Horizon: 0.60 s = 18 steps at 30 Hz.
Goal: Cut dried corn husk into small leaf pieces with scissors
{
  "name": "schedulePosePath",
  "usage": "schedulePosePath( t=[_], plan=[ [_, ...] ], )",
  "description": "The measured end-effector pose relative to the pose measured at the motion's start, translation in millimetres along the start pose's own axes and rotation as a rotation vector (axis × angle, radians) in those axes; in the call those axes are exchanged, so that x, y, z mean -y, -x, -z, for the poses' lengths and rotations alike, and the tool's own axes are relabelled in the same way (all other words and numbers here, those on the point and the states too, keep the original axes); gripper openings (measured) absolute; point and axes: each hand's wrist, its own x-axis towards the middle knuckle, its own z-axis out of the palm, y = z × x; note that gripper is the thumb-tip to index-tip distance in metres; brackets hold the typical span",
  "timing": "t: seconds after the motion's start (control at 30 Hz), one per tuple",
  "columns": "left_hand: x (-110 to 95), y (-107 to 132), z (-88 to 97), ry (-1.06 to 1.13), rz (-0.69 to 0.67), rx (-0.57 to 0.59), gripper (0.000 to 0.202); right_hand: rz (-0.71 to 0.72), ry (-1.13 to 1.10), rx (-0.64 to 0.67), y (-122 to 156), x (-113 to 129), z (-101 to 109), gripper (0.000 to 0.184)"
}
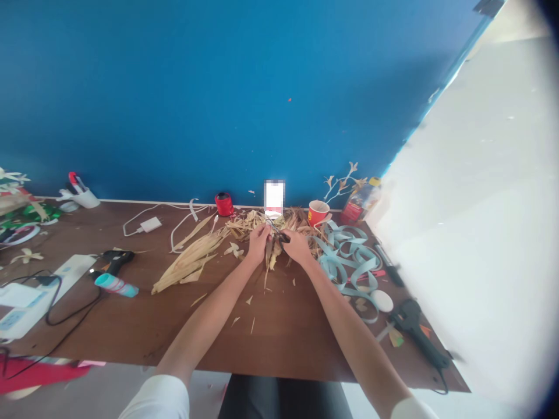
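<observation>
My right hand (297, 246) grips a pair of scissors (285, 238) by the dark handles, its blades pointing up and left toward my other hand. My left hand (259, 241) is closed, pinching a dry husk strip (268, 254) that hangs down between the two hands. Just behind them lies a pile of dried husk pieces (244, 224). A bundle of long pale husks (190, 263) rests on the table left of my left hand. To the right of my right hand is a tangle of light blue ribbon (345, 256).
On the brown table (279, 326), a red paper cup (318, 213), a red spool (224, 204) and a blurred bright screen (274, 198) stand toward the wall. Glue guns (413, 326) lie at both sides. A white power strip (52, 297) with cables is at left.
</observation>
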Motion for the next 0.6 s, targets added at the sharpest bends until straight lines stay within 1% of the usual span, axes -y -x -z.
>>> schedulePosePath(
  t=[0.23,0.4,0.6],
  plan=[
    [0.0,-1.0,0.6,0.003,0.027,-0.019,0.032,0.006,0.042,-0.005,0.2,0.4,-0.2,0.026],
    [-0.8,-2.1,0.9,0.079,0.037,-0.017,0.028,0.007,0.048,0.001,0.1,0.0,0.7,0.026],
    [-2.2,-1.9,-0.8,0.141,0.051,-0.039,0.026,0.002,0.049,0.043,-0.8,-1.5,7.0,0.026]
  ],
)
